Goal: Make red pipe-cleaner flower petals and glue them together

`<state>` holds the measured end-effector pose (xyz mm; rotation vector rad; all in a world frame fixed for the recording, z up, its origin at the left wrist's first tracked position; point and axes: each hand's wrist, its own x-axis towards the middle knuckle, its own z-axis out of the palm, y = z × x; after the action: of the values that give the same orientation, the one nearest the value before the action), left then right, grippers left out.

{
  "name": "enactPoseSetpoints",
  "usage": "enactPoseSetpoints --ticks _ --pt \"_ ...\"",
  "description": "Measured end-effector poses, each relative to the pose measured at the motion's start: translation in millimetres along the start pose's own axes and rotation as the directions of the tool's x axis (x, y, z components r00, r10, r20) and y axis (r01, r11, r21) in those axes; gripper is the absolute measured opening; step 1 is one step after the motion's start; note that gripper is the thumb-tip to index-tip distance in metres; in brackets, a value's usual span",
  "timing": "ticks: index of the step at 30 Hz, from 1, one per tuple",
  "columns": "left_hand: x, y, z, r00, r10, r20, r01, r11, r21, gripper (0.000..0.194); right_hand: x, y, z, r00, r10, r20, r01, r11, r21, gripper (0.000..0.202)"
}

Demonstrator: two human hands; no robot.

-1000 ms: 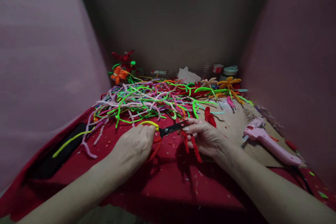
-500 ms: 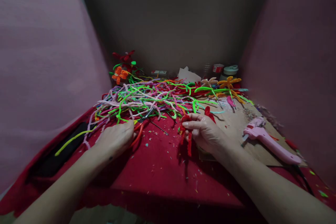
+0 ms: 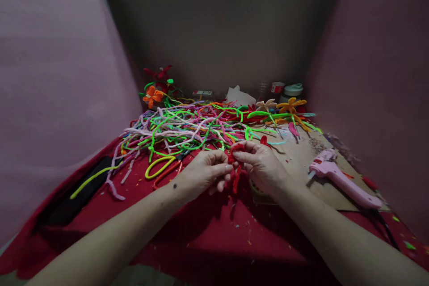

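Observation:
Between both hands, above the red cloth, is a bent red pipe cleaner piece (image 3: 237, 178) with loops and hanging ends. My right hand (image 3: 264, 164) pinches it from the right, and one red loop sticks up behind the fingers. My left hand (image 3: 209, 170) meets it from the left, thumb and forefinger closed on its side; the fingers partly hide the piece. Scissors (image 3: 160, 166) with one yellow and one orange-red handle lie on the cloth, left of my left hand. Beyond the hands spreads a tangled heap of coloured pipe cleaners (image 3: 181, 127).
A pink glue gun (image 3: 342, 178) rests on a cardboard sheet (image 3: 301, 147) at the right, its cord trailing forward. Pipe cleaner flowers (image 3: 291, 105) stand behind it, with an orange flower (image 3: 153, 95) at the back left. A black flat object (image 3: 77, 196) lies at the left edge.
My left hand has let go of the scissors, which now lie on the cloth, and has moved right to the red piece. My right hand still holds that piece in about the same place.

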<state>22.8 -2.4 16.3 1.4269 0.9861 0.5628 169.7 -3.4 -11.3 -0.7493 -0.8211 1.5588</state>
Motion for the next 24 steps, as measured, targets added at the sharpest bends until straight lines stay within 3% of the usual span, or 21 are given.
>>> enactPoseSetpoints --ticks 4,7,19,24 --pt "0.8 -0.2 -9.2 0.999 0.034 -0.013 -0.032 0.992 0.125 0.013 2.9 -2.6 -2.3 0.998 -0.048 -0.028 0.047 0.998 -0.052 0.016" --pt "-1.6 0.4 -16.1 0.997 0.070 -0.013 -0.066 0.976 0.209 0.012 4.0 -5.6 -4.0 1.000 -0.014 -0.026 0.012 0.995 -0.097 0.015" --pt "-4.2 -10.1 -31.1 0.999 0.040 -0.004 -0.036 0.931 0.363 0.010 2.9 -7.7 -11.8 0.977 0.113 0.181 -0.105 0.993 -0.055 0.020" --pt "-8.6 -7.9 -40.8 0.997 0.010 0.072 -0.041 0.893 0.448 0.014 0.9 -8.6 -6.2 0.988 0.106 0.115 -0.101 0.994 -0.049 0.018"
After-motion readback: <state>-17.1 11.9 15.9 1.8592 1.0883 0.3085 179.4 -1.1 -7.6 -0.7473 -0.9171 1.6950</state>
